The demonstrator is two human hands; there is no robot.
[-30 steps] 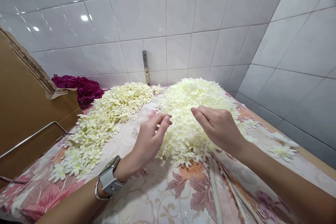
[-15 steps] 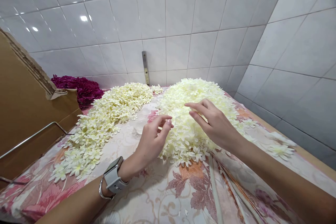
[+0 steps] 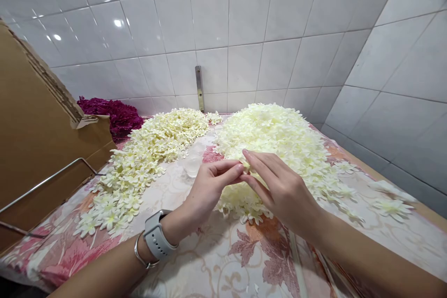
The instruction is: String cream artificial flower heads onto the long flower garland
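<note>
In front of the large pile of pale yellow-white artificial flowers (image 3: 268, 125), my two hands meet at the fingertips. My right hand (image 3: 282, 186) pinches a small pale yellow flower (image 3: 246, 166), mostly covered by the fingers. The thumb and forefinger of my left hand (image 3: 213, 186) are pressed together against the same spot; whatever they hold is too small to make out. Just behind my left hand sits a small clear bowl (image 3: 192, 166). A second, longer heap of cream flowers (image 3: 150, 144) lies to the left.
A patterned tablecloth (image 3: 195, 265) covers the table. At left stands a cardboard box (image 3: 42, 139) with a metal wire frame (image 3: 52, 178) before it. Purple flowers (image 3: 120, 116) are bunched behind. Tiled walls close off the back and right. Loose flowers (image 3: 393, 207) lie at right.
My hands were apart and have come together, fingertips touching around the small flower. The view has shifted slightly to the left.
</note>
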